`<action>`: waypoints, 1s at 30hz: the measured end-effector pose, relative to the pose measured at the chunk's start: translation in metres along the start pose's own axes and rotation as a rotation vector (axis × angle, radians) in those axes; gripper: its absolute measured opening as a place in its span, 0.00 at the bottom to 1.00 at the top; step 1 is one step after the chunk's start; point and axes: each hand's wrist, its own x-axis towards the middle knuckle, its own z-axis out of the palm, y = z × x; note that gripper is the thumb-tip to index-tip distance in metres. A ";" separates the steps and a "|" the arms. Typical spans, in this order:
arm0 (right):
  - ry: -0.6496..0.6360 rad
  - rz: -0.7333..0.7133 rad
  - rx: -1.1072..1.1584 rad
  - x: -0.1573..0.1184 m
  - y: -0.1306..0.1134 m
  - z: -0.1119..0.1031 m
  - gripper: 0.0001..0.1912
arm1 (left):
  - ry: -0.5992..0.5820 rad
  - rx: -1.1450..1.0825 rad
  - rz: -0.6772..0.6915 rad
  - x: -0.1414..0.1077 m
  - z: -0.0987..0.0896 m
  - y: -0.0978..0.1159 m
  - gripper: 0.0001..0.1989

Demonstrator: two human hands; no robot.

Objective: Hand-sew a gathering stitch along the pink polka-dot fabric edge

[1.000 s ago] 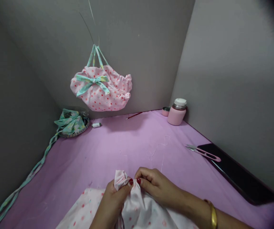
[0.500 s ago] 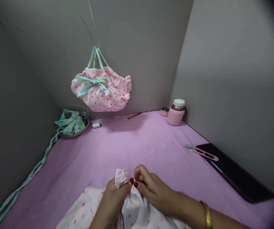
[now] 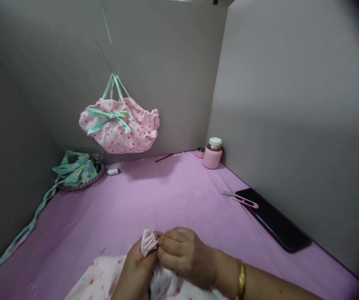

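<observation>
White cloth with pink and red dots (image 3: 96, 277) spreads along the near edge, part of it bunched upward. My left hand (image 3: 135, 266) is closed around this bunch, and a pleated end (image 3: 149, 241) sticks out above the thumb. Against the bunch, my right hand (image 3: 182, 252) has its fingers pressed together in a pinch. Whatever lies between those fingertips is hidden. A loose pale thread (image 3: 195, 208) winds over the purple tablecloth (image 3: 163, 200) and disappears behind my right hand. A gold bangle (image 3: 241, 280) circles the right wrist.
Pink thread snips (image 3: 245, 201) rest on a black phone-like slab (image 3: 276, 221) at right. A pink jar (image 3: 213, 156) stands at the back beside its small cup (image 3: 200, 152). A dotted cloth bag (image 3: 120, 125) hangs behind. Green fabric (image 3: 76, 166) fills a basket near a thread spool (image 3: 113, 171).
The view has shifted, so the surroundings sit further left and slightly lower. My right hand has turned over the bunch, its back now covering the fingertips and red nails that showed before.
</observation>
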 end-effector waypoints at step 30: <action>0.140 0.751 0.618 0.025 -0.008 0.011 0.07 | 0.021 0.041 0.149 -0.003 -0.004 -0.002 0.01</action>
